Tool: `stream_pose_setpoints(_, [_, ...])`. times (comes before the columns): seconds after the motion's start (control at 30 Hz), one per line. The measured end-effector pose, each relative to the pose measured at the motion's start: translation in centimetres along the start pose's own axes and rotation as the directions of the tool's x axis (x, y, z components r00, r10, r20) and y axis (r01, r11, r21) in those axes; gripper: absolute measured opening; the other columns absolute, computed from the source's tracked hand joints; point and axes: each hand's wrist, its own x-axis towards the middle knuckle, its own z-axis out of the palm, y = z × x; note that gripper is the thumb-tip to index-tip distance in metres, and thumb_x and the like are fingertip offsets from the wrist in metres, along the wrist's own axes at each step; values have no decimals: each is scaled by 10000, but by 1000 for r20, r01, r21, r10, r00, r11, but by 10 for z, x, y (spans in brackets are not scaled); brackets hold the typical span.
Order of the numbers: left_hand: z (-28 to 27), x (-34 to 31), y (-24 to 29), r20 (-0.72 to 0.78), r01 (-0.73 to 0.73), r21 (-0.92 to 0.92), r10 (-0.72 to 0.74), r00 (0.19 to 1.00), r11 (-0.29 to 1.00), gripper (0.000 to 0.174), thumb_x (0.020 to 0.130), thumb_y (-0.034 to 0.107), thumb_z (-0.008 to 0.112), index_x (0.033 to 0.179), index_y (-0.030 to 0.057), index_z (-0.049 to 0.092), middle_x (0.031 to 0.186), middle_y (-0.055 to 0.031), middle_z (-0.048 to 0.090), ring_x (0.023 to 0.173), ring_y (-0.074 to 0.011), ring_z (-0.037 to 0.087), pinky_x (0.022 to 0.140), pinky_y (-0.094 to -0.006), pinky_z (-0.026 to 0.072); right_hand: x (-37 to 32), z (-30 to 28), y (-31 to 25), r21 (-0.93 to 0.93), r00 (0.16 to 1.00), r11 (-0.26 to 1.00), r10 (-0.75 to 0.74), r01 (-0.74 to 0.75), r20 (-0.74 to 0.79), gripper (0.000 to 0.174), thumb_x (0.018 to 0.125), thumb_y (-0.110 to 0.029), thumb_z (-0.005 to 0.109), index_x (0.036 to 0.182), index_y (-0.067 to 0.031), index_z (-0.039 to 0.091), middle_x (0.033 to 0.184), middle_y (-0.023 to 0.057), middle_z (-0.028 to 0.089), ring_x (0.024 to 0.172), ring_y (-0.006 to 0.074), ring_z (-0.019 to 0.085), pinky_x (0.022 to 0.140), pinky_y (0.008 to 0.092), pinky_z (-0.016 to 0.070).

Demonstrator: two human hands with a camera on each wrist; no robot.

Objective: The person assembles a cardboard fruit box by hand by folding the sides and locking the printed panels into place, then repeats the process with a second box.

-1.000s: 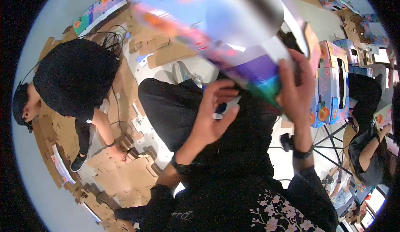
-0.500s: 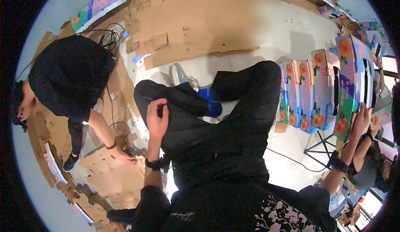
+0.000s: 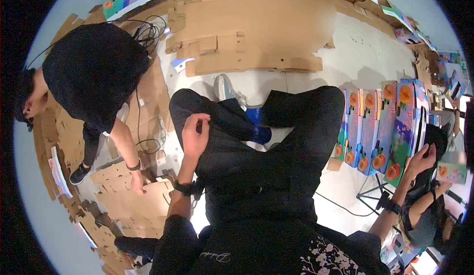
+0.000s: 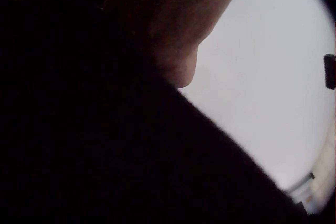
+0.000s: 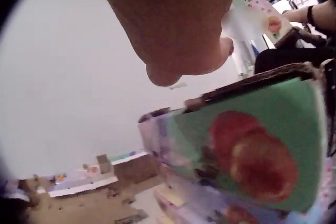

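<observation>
My left hand (image 3: 195, 136) rests on my left thigh near the knee, fingers loosely bent and holding nothing. In the left wrist view, part of the hand (image 4: 178, 50) shows against dark cloth. Off to the right, my right hand (image 3: 420, 161) is beside the nearest printed carton (image 3: 401, 132), its fingers relaxed with nothing between them. That carton, with peach pictures on purple and green, stands at the near end of a row. In the right wrist view, the right hand (image 5: 173, 35) is above the carton's green end (image 5: 252, 145); its fingertips are mostly hidden.
Several similar cartons (image 3: 368, 129) stand side by side right of my right knee. Flattened cardboard (image 3: 207, 28) covers the floor ahead. A bending person in black (image 3: 96, 77) is at the left; another person (image 3: 424, 216) handles a carton (image 3: 452, 169) at the right.
The right hand carried the carton from in front of me to the right-hand row and has let go of it there. My left hand dropped back onto the thigh.
</observation>
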Motion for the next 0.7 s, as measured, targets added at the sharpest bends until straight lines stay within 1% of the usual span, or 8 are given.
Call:
stream_pose_setpoints(0.1, [-3, 7, -8, 22, -27, 30, 27, 999, 999, 111, 879, -7, 600, 934, 45, 681, 926, -105, 680, 870, -283, 653, 765, -367, 507, -3, 17, -105, 418, 998, 908, -48, 33, 27, 290, 995, -172, 605, 1207, 22, 640, 1111, 116, 673, 1051, 225, 625, 936, 346, 481])
stream_pose_setpoints(0.17, [2, 15, -17, -76, -69, 61, 73, 994, 996, 113, 867, -15, 591, 898, 43, 682, 911, -113, 664, 833, -297, 633, 730, -378, 500, -16, 32, -198, 539, 904, 789, 47, -295, 425, 244, 991, -139, 602, 1191, -5, 642, 1073, 95, 670, 1018, 207, 622, 933, 331, 477])
stream_pose_setpoints(0.2, [2, 19, -17, -102, -40, 70, 47, 994, 997, 113, 865, -16, 590, 898, 44, 679, 909, -112, 660, 830, -299, 629, 730, -383, 499, -34, 64, -223, 636, 914, 750, -109, -182, 390, 299, 989, -157, 610, 1261, -33, 604, 1070, 87, 674, 1002, 188, 624, 940, 323, 477])
stream_pose_setpoints(0.23, [1, 22, -18, -122, -13, 81, 23, 992, 997, 113, 862, -17, 589, 897, 45, 677, 907, -111, 657, 827, -302, 625, 730, -387, 498, -51, 84, -258, 691, 762, 616, -216, -380, 611, 391, 1003, -177, 586, 1362, -35, 526, 1119, 93, 666, 1030, 173, 622, 966, 325, 482])
stream_pose_setpoints(0.3, [4, 23, -17, -142, -37, 110, 53, 988, 993, 108, 844, -18, 592, 869, 59, 664, 884, -92, 641, 812, -295, 601, 738, -389, 486, -88, 117, -341, 297, 244, 192, -260, -935, 934, 489, 1013, -203, 545, 1453, -30, 419, 1262, 133, 628, 1107, 223, 629, 992, 360, 496])
stream_pose_setpoints(0.4, [6, 24, -23, -123, -75, 142, 92, 988, 987, 103, 825, -15, 604, 835, 74, 654, 843, -72, 611, 793, -275, 577, 726, -375, 471, -165, 185, -440, -75, -51, -36, -449, -997, 892, 593, 1002, -333, 559, 1469, -26, 361, 1343, 174, 556, 1246, 295, 543, 1057, 405, 458])
stream_pose_setpoints(0.6, [4, 25, -23, -119, 102, 44, -96, 988, 994, 74, 809, 2, 612, 811, 67, 647, 842, -74, 616, 796, -277, 581, 721, -384, 474, -222, 225, -575, -345, -260, -416, -247, -841, 933, 705, 911, -431, 621, 1444, -62, 345, 1471, 215, 392, 1335, 334, 424, 1108, 473, 388])
stream_pose_setpoints(0.7, [6, 27, -31, -149, 2, 87, 11, 989, 996, 73, 808, 5, 611, 810, 67, 648, 839, -74, 621, 795, -277, 584, 709, -387, 476, -238, 233, -596, -378, -321, -519, -199, -767, 926, 753, 866, -482, 633, 1433, -73, 353, 1457, 197, 384, 1324, 326, 390, 1126, 480, 341])
